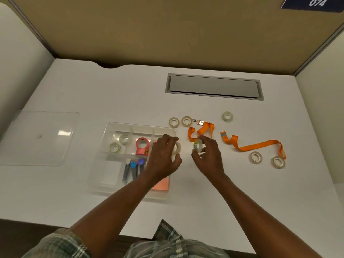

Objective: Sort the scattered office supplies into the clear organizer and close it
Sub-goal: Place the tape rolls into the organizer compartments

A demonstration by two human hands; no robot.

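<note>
The clear organizer (109, 127) sits open at centre left, holding two tape rolls (115, 147), a red tape dispenser (142, 146), several markers (133, 169) and orange sticky notes (162, 184). My left hand (162, 158) hovers over its right edge, fingers closed around a tape roll (177, 148). My right hand (209, 156) holds another tape roll (197, 145) upright just right of the organizer. Loose tape rolls (186, 121) lie behind my hands and others (256, 157) at the right. Two orange lanyards (202, 131) (256, 146) lie on the desk.
The organizer's clear lid (40, 138) lies flat at the far left. A grey cable hatch (214, 86) is set into the desk at the back. Partition walls enclose the desk on three sides.
</note>
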